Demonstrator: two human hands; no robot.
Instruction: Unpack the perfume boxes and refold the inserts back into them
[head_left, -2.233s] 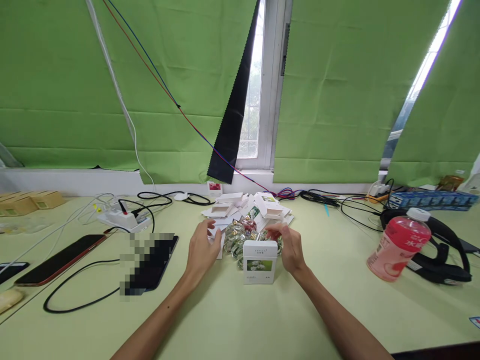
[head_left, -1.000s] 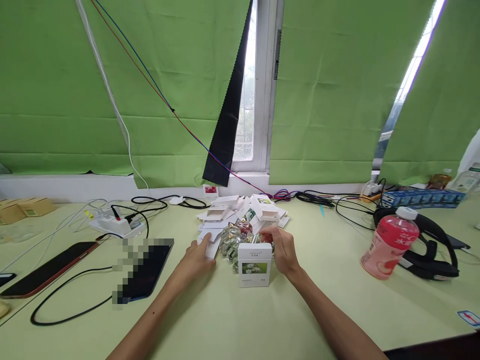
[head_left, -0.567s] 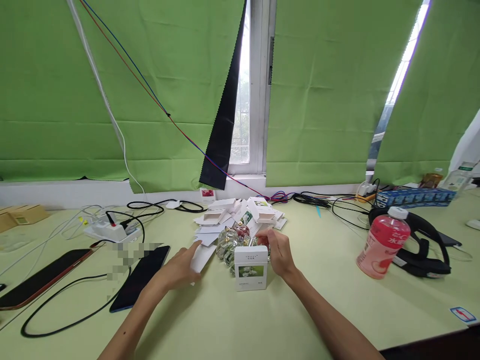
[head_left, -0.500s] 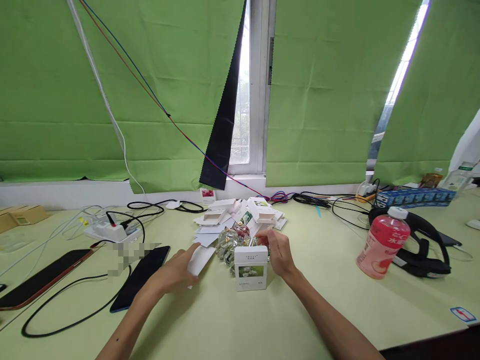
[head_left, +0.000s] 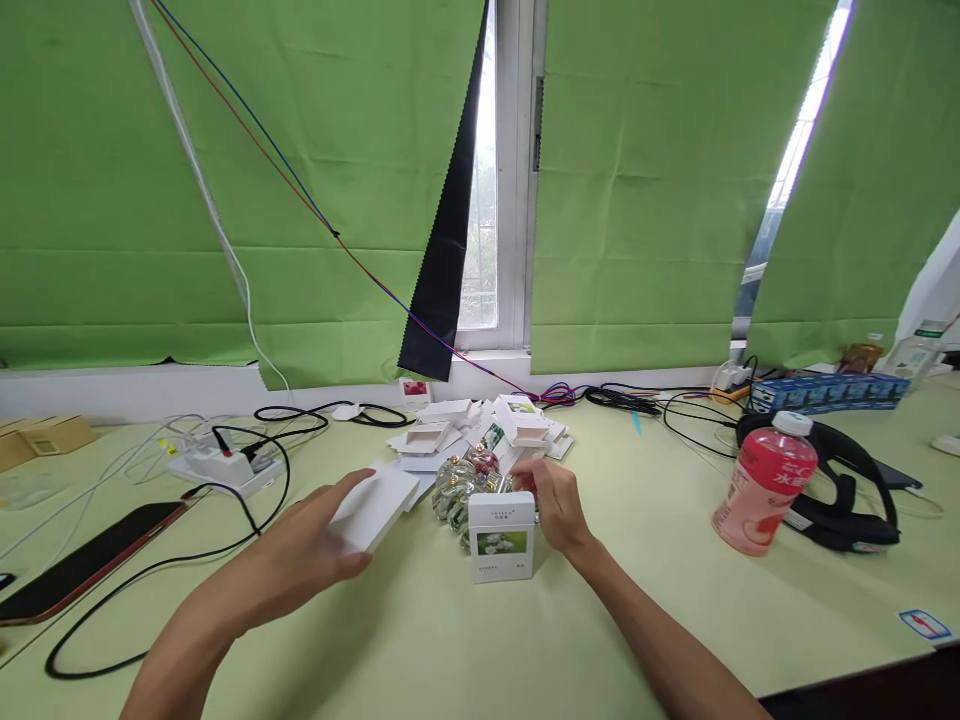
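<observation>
My left hand grips a white box between thumb and fingers, tilted above the table on the left. Upright in front of me stands a small white carton with a green picture and dark print. Just behind it my right hand is closed, its fingertips bent inward beside the clear glass bottles; what they hold, if anything, is hidden. A reddish bottle lies among the clear ones. Behind them is a loose heap of white cartons, some flattened.
A pink drink bottle and a black headset stand on the right. On the left lie a phone, a power strip and looping cables. A blue box row sits at the back right.
My left hand has raised the white box from beside the heap and moved it left and toward me, now covering the dark tablet. My right hand has stayed almost still.
</observation>
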